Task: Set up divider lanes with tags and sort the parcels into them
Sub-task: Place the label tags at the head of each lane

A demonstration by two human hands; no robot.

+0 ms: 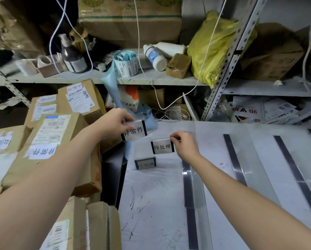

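Your left hand (115,121) pinches the upper tag (134,132), your right hand (184,143) the middle tag (162,147); the lower tag (145,164) stands untouched, and the parcels (42,141) at left seemingly wait unsorted.

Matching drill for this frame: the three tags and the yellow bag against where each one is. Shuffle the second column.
1. 异常件 tag
2. 待处理 tag
3. 已完成 tag
4. yellow bag

A. on the shelf
B. pinched by the right hand
C. standing untouched on the table
D. held by the left hand

Pairs: 1-D, 2-B, 3-C, 4-A
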